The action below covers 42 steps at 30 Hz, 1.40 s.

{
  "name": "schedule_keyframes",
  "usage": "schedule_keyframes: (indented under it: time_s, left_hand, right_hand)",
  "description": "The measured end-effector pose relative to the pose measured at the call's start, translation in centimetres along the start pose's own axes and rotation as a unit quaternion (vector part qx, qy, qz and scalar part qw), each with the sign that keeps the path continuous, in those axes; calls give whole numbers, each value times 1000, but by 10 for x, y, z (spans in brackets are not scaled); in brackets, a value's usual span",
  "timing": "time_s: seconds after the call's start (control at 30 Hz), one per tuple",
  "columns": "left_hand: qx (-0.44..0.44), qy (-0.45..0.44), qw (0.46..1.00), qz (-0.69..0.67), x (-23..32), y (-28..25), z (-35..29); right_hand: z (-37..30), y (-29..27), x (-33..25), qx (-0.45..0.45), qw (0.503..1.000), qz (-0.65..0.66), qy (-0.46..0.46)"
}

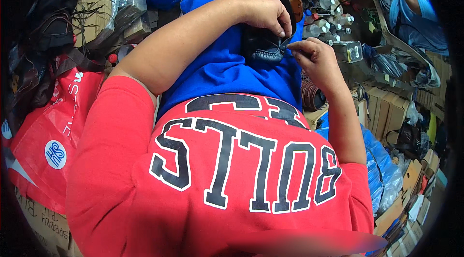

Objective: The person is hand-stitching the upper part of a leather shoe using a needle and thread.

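Observation:
A black leather shoe [263,47] lies on the blue cloth [212,64] over my lap, its gathered, stitched toe seam towards me and its opening away. My left hand [270,18] reaches across the shoe from above. Its thumb and fingers are pinched close to the seam, and what sits between them is too small to tell. At the shoe's right side, my right hand [316,59] has thumb and forefinger pressed together beside the seam. Anything fine in that pinch, such as thread, cannot be made out.
To the right stand several small capped bottles [333,20] and a clear rectangular container [349,51]. Cardboard pieces [384,112] and blue plastic sheeting [377,165] lie nearer. A red bag [48,131] fills the left. Another person in a blue shirt [420,22] is at far right.

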State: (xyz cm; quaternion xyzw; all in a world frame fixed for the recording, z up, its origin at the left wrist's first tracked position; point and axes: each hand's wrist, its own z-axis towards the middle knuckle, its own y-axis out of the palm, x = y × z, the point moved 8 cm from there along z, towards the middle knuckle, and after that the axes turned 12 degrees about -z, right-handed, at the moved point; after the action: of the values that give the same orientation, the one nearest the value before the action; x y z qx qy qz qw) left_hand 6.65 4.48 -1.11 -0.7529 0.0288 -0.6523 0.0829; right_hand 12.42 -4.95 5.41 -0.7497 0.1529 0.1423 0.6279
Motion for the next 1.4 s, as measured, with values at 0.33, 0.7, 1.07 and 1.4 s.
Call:
schedule_keyframes:
  time_s: [0.33, 0.7, 1.07, 1.4]
  left_hand:
    - [-13, 58, 996, 68, 11, 3, -5]
    - [266, 158, 926, 218, 35, -26, -75]
    - [359, 59, 834, 414, 41, 21, -117]
    - [322, 90, 898, 286, 30, 19, -99]
  right_hand:
    - [14, 32, 45, -48, 971, 232, 0]
    - [-6, 20, 20, 20, 990, 137, -1]
    - [-23, 32, 17, 94, 995, 17, -16]
    - [13, 43, 50, -64, 982, 171, -53]
